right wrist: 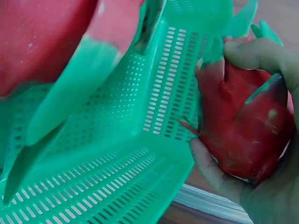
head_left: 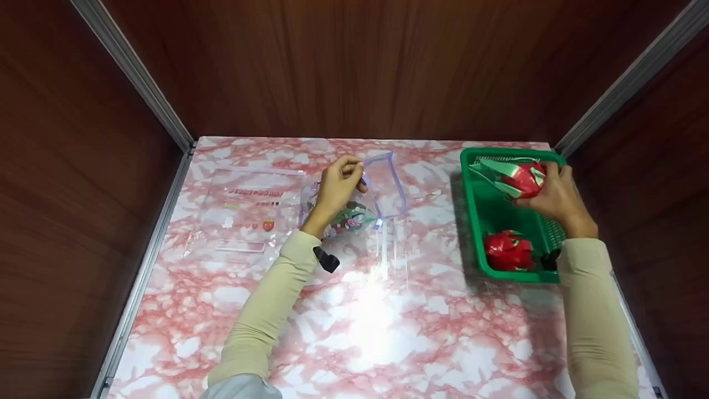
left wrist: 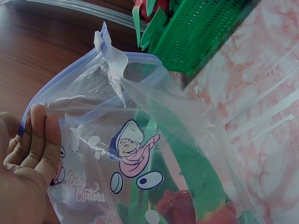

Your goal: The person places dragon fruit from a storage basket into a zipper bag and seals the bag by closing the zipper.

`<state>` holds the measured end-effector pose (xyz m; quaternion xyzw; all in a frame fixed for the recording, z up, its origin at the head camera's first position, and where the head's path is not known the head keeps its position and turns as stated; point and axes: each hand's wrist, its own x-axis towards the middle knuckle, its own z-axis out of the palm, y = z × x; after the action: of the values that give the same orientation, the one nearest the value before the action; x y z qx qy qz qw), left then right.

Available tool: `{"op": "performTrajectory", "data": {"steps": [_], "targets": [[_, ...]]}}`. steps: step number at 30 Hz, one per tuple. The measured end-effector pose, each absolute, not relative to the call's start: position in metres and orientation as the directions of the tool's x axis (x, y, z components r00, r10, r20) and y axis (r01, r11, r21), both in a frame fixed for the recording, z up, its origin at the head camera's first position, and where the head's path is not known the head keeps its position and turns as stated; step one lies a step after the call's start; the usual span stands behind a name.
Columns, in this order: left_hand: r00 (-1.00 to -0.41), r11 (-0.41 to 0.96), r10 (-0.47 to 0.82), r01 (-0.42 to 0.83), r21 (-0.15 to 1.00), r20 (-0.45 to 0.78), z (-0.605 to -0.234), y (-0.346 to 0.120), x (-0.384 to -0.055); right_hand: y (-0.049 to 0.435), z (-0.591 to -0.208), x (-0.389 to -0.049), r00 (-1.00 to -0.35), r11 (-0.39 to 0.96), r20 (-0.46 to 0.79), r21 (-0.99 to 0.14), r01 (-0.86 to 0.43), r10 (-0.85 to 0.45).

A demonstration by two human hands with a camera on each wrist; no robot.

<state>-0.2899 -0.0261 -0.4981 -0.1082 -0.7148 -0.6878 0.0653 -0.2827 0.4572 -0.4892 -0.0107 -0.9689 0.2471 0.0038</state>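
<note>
Dragon fruit (head_left: 526,182) sits in the right hand's (head_left: 558,198) grip, above the twelve o'clock end of the green basket (head_left: 474,221). From that grip, the clear bag (left wrist: 133,144) lies at nine o'clock, well apart across the counter (head_left: 443,321), likely the relation that matters most: its lilac-rimmed mouth faces roughly three o'clock, toward the fruit. The fruit's long axis runs nearly along that line, pale green leaf tips pointing between nine and ten o'clock, red body back against the palm. The right hand is the nearer one, thumb and fingers curled round opposite sides, its forearm reaching in from six o'clock. The left hand (head_left: 338,183) pinches the bag's rim, forearm coming from seven o'clock; red and green show through the film. Whether the held fruit touches the basket I cannot tell. A second dragon fruit (head_left: 508,252) lies at six o'clock from it, inside the basket.
</note>
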Motion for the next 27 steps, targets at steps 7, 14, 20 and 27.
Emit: {"op": "performTrajectory", "data": {"steps": [7,14,20,27], "targets": [[-0.969,0.033,0.056,0.241,0.970,0.239,-0.497,-0.027,-0.291,0.451,-0.482,-0.282,-1.000,0.876,0.009,-0.482,0.002,0.007],[-0.970,0.027,0.055,0.240,0.970,0.239,-0.497,-0.026,-0.290,0.444,-0.477,-0.279,-1.000,0.873,0.031,-0.488,-0.020,-0.006],[-0.968,0.037,0.053,0.246,0.969,0.244,-0.498,-0.026,-0.290,0.434,-0.475,-0.280,-0.997,0.858,0.071,-0.509,-0.065,-0.034],[-0.969,0.037,0.061,0.240,0.970,0.238,-0.497,-0.025,-0.289,0.425,-0.471,-0.278,-0.991,0.857,0.125,-0.506,-0.099,-0.040]]}}
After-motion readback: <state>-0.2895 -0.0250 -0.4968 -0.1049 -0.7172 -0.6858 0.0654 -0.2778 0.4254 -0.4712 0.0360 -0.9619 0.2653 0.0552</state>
